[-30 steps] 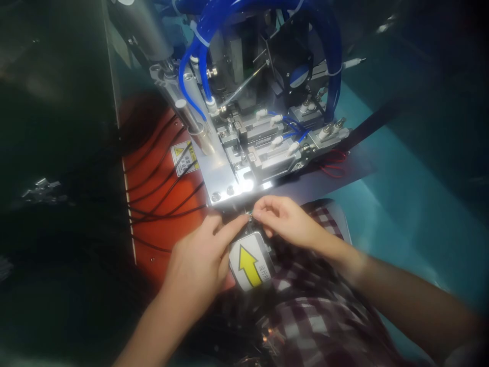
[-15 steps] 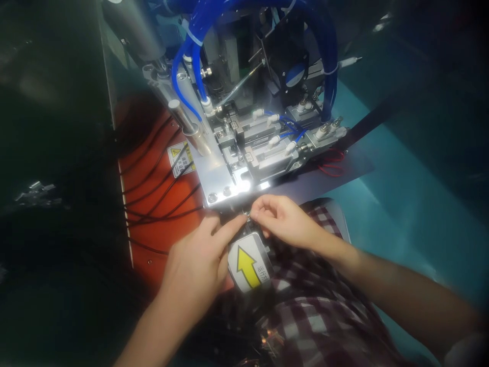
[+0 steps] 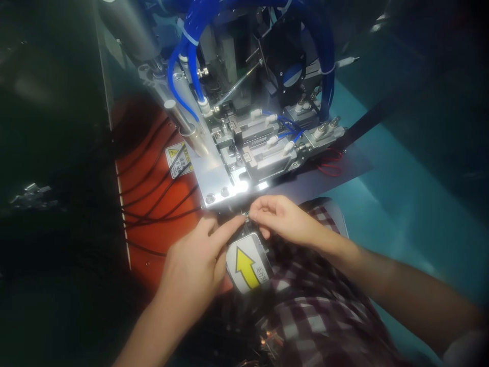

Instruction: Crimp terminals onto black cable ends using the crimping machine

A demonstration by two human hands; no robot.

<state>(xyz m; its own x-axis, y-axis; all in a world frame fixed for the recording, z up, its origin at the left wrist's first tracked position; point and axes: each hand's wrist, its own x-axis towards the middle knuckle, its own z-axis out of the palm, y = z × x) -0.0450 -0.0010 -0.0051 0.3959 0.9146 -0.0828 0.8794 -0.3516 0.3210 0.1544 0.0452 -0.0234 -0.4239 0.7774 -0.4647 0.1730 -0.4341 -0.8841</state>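
Note:
My right hand is closed in a pinch, its thumb and index finger at a tiny shiny metal part just below the machine's front plate. What lies between those fingertips is too small to name. My left hand reaches in from the other side, one finger stretched so its tip touches or nearly touches that part. Its other fingers are bent and partly hidden beside the metal plate. Just below both hands sits a white label with a yellow arrow on a dark machine part.
Beyond my hands stands a machine with pneumatic cylinders and thick blue hoses. Black cables cross an orange-red panel with a warning label. A checkered cloth covers my lap. The floor is blue-green.
The whole view has shifted slightly, so things sit a little further left. Both hands keep nearly the same pose at the small metal part.

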